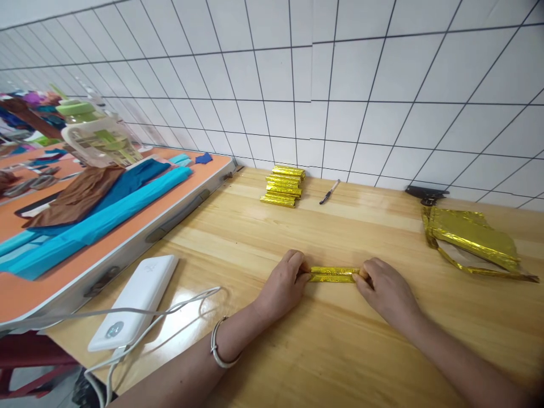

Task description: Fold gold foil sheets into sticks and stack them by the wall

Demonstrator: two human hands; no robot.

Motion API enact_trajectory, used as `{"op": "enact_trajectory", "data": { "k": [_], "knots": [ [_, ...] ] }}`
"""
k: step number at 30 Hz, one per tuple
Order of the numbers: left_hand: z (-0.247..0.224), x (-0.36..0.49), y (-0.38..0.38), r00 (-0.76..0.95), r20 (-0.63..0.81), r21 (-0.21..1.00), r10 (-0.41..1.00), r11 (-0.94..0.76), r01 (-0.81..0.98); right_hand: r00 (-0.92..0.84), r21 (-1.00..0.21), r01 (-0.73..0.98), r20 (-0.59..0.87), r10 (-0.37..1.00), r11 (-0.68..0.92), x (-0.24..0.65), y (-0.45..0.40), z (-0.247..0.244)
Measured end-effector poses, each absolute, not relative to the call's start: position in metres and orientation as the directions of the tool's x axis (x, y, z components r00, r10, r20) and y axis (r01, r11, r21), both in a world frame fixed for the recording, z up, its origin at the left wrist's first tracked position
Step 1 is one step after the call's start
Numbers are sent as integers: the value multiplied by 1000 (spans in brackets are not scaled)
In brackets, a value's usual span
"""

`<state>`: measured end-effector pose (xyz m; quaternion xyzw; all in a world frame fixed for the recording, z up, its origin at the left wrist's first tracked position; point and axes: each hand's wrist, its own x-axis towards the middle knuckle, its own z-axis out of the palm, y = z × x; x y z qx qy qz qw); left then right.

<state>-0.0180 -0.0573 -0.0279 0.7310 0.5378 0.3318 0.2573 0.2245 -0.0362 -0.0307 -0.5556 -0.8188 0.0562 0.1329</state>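
Observation:
Between my two hands a strip of folded gold foil paper [334, 275] lies low over the wooden table, a crease running along its length. My left hand [285, 283] pinches its left end, the fingers closed; a bracelet circles that wrist. At the other end my right hand [385, 289] is closed on the paper in the same way. Farther back sits a small stack of folded gold paper pieces [283, 186]. To the right lies a pile of larger gold foil sheets [478, 235], with a pale underside showing.
A pen [330, 192] and a black clip-like object [427, 194] lie near the tiled wall [352, 73]. At left are a white power bank [134, 303] with a cable [182, 309] and an orange folding table [212, 164] bearing cloth pieces [106, 221] and a green-lidded jug [96, 133].

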Motion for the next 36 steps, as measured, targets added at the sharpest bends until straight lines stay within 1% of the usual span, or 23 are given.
{"op": "enact_trajectory", "data": {
  "k": [3, 6, 10, 15, 17, 20, 23, 26, 30, 33, 36],
  "knots": [
    [-27, -19, -56, 233, 192, 718, 953, -298, 629, -325, -253, 897, 176, 929, 362, 226, -38, -33],
    [-28, -20, -56, 271, 194, 707, 943, -326, 627, -312, -308, 884, 171, 935, 351, 227, -38, -32],
    [-29, -22, -55, 312, 197, 711, 929, -354, 607, -361, -366, 845, 146, 921, 389, 227, -36, -28],
    [-32, -21, -54, 342, 222, 673, 913, -397, 624, -385, -379, 830, 140, 912, 408, 229, -35, -28],
    [-32, -20, -56, 365, 231, 627, 902, -425, 653, -394, -369, 828, 156, 906, 423, 230, -35, -29],
    [-29, -19, -61, 428, 231, 504, 874, -484, 716, -411, -350, 817, 204, 889, 458, 229, -36, -31],
    [-24, -18, -64, 490, 210, 394, 846, -532, 750, -432, -333, 792, 285, 856, 511, 228, -35, -32],
    [-20, -19, -66, 549, 177, 307, 817, -576, 757, -502, -276, 763, 318, 804, 585, 227, -34, -31],
    [-15, -21, -68, 644, 127, 172, 754, -657, 734, -632, -103, 729, 277, 723, 677, 227, -37, -25],
    [-7, -23, -67, 677, 95, 130, 729, -684, 718, -697, -18, 695, 226, 680, 718, 229, -40, -19],
    [3, -24, -62, 727, 47, 111, 685, -726, 678, -742, 6, 656, 183, 644, 754, 231, -40, -11]
  ]
}}
